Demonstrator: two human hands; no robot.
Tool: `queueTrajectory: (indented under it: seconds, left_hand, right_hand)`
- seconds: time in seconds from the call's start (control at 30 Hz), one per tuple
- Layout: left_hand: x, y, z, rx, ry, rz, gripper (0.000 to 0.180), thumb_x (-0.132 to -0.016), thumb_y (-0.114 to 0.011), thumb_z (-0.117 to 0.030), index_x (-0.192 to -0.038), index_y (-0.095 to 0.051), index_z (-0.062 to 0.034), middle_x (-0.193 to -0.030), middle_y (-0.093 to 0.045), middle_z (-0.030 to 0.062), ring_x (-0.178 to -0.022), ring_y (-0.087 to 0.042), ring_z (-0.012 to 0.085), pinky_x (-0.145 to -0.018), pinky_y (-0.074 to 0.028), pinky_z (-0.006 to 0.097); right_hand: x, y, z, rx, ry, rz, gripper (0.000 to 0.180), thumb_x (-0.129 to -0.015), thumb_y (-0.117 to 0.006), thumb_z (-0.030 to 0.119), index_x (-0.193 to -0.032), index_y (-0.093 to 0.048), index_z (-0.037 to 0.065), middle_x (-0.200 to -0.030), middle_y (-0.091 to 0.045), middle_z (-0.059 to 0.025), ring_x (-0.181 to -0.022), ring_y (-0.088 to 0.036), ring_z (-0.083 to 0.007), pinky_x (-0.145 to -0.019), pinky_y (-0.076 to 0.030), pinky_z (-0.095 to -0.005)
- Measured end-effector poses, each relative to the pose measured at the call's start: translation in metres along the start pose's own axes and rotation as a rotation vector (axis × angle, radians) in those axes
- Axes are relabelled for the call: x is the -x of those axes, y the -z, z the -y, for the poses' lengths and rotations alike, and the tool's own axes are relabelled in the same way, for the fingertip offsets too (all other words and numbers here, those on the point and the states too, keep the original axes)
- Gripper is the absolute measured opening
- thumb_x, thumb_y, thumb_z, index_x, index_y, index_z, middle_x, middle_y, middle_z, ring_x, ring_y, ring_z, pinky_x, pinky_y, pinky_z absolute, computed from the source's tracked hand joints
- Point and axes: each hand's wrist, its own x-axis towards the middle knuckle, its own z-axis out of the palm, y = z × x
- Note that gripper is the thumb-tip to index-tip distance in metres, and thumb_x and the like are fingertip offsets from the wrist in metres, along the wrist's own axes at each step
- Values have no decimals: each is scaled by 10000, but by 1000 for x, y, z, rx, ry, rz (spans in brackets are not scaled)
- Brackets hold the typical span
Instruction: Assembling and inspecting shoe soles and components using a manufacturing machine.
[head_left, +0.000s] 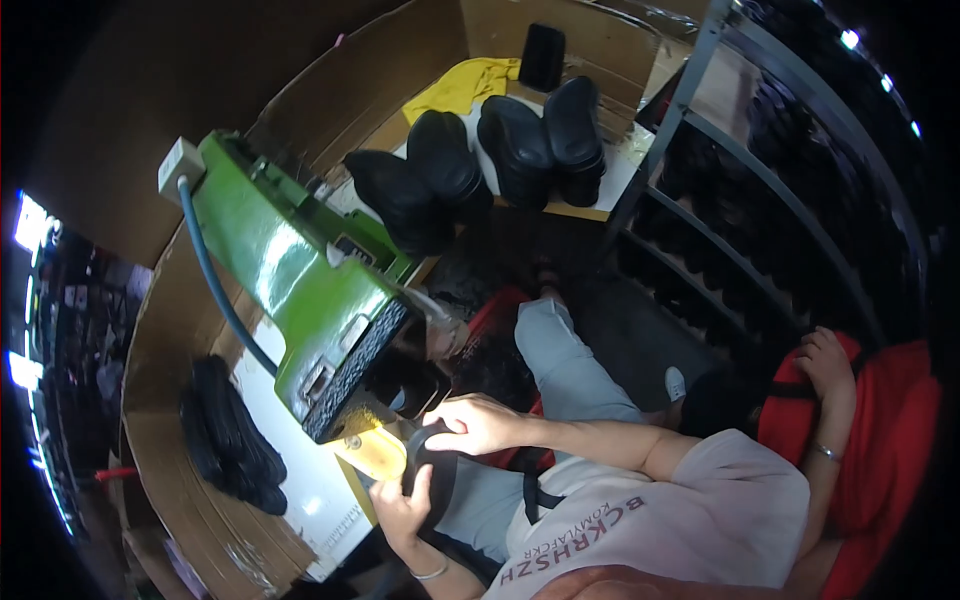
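Note:
Both of my hands hold a black curved shoe piece (420, 448) at the working end of a green machine (285, 270). My right hand (478, 424) closes on its upper end, fingers bent over it. Lower down, my left hand (402, 508) pinches the near side, with the thumb pointing up. The piece is against or just beside a rounded yellow plate (378, 455) under the machine's head, brightly lit there. Whether they touch I cannot tell. Fingers and shadow hide part of the piece.
Black shoes (445, 160) stand in pairs on the white table behind the machine, near a yellow cloth (465, 88). More black pieces (230, 435) lie at left. Cardboard walls (300, 110) surround the table. At right are a metal rack (790, 180) and another person's hand (826, 362) on red cloth.

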Motion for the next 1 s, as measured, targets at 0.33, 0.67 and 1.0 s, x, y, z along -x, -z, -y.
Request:
queueTrajectory:
  seconds: [0.33,0.67,1.0]
  left_hand:
    - [-42,56,27,-343,-196,-480,157,-777,-614,-10,-919,-641,51,-977,-639,160,-927,-591,338,-825,-463,424]
    - [-91,120,228,-625,835,-817,669,-769,-683,-390,-1332,-419,-144,-1383,-307,269,-1290,-260,415,-1003,-230,600]
    - [-82,127,229,-572,720,-916,449,-665,-793,-344,-935,-514,-119,-1145,-441,163,-1049,-461,384,-868,-396,482]
  right_hand:
    - [-44,-34,-7,20,-108,287,215,-883,-536,201,-844,-561,-9,-617,-572,-162,-589,-607,-285,-523,-480,-385]
    - [-163,-120,-52,-787,-493,-115,362,-900,-579,342,-962,-446,11,-639,-566,-83,-465,-563,-161,-369,-468,-272]
    - [-69,-111,-104,-690,-682,73,131,-913,-547,162,-950,-552,37,-668,-578,-36,-510,-539,-105,-430,-442,-224]
